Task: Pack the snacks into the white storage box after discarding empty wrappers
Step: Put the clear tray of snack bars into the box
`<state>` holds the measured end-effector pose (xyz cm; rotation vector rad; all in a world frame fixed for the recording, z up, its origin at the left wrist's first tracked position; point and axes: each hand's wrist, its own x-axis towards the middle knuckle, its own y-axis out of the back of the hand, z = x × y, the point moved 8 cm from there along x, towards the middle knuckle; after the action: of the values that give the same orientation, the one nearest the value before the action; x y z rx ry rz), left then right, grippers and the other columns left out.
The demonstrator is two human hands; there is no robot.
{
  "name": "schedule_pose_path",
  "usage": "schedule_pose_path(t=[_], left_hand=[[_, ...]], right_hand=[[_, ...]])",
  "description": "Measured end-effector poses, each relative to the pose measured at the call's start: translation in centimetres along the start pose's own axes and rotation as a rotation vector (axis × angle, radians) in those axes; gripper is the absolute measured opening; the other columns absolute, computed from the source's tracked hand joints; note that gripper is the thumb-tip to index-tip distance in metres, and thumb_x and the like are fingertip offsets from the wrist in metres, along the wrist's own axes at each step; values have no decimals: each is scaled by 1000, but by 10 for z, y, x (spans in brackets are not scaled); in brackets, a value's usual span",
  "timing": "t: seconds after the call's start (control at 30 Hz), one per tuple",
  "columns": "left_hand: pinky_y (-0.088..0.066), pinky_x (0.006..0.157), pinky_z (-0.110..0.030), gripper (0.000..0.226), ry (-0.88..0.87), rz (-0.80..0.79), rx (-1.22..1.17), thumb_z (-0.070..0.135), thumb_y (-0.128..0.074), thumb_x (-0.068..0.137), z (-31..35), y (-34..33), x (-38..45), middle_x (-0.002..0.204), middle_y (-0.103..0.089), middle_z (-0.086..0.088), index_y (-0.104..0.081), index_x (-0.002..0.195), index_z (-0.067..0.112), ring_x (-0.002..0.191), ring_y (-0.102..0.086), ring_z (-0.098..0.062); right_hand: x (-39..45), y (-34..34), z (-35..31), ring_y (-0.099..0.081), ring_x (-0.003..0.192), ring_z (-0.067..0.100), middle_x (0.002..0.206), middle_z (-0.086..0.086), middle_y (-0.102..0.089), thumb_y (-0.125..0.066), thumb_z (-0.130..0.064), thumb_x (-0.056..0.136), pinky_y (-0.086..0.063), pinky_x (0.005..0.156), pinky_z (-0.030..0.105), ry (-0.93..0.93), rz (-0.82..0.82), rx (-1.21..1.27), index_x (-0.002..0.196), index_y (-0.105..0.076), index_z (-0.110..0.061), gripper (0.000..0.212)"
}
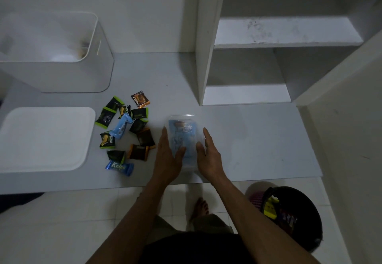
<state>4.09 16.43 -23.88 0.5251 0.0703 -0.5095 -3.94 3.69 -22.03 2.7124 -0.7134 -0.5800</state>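
A clear plastic container (184, 131) with blue packets inside lies on the white counter (248, 139). My left hand (168, 156) rests against its left side and my right hand (207, 154) against its right side, fingers extended, thumbs touching its near part. Left of it lies a scatter of small snack packets (126, 131): green-edged, orange-edged, light blue, and a blue "Kolpo" one (119, 167). The white storage box (53, 53) stands open at the back left; its inside is dim.
The box's white lid (45, 139) lies flat at the left near the counter edge. White shelves (279, 57) rise at the right. On the floor at the lower right, a black bin (289, 218) holds wrappers. My bare foot (200, 208) shows below the counter.
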Motion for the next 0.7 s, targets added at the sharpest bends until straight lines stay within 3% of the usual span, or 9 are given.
schedule_pose_path(t=[0.07,0.1,0.2,0.27,0.37,0.5,0.63,0.7], left_hand=[[-49,79,-8,76,17,3,-13,38,-59,94,1,0,-1,149,-41,-9,-2,144,43,124,-54,-21],[-48,75,-5,76,20,4,-14,32,-59,95,1,-1,-1,148,-41,-10,-2,145,40,122,-54,-21],[-52,87,-21,82,53,-8,-1,31,-57,96,0,-1,-3,150,-41,-13,0,154,28,123,-57,-27],[-54,92,-37,84,93,-7,13,32,-57,96,0,0,-7,150,-42,-14,0,155,23,123,-57,-29],[-54,94,-47,85,119,18,-4,36,-58,94,4,8,-16,149,-42,-12,-1,156,24,125,-55,-28],[-53,95,-51,81,101,80,-65,39,-59,88,13,33,-28,149,-40,-4,-6,149,45,130,-50,-22],[-53,96,-50,83,64,113,-77,33,-61,92,15,72,-31,150,-41,-6,-8,154,32,130,-50,-21],[-51,99,-41,83,58,132,-109,31,-61,94,15,100,-31,152,-39,-5,-5,155,30,130,-46,-14]], right_hand=[[-1,-3,4,-44,136,22,158,0,-31,-35,-36,103,-36,91,14,-17,-17,17,155,-14,-24,57],[-1,-4,5,-44,136,23,158,1,-30,-34,-34,104,-36,88,13,-21,-23,19,155,-12,-24,56],[-2,-6,4,-45,134,23,158,2,-30,-34,-29,106,-37,76,-3,-15,-38,42,155,-11,-23,55],[-4,-6,3,-47,128,16,156,4,-34,-35,-26,106,-39,69,-7,-7,-41,67,154,-12,-23,53],[-8,-8,-1,-41,117,4,154,1,-35,-35,-26,106,-37,69,-9,6,-40,54,155,-14,-24,53],[-18,-21,-14,-40,124,5,155,-4,-32,-35,-30,105,-35,73,-9,40,-45,26,156,-13,-25,55],[-24,-46,-47,-36,122,1,153,-9,-31,-34,-32,104,-31,74,-10,78,-53,4,155,-14,-24,56],[-28,-63,-70,-34,118,-1,150,-9,-34,-35,-30,105,-29,70,-12,95,-63,26,155,-16,-23,54]])
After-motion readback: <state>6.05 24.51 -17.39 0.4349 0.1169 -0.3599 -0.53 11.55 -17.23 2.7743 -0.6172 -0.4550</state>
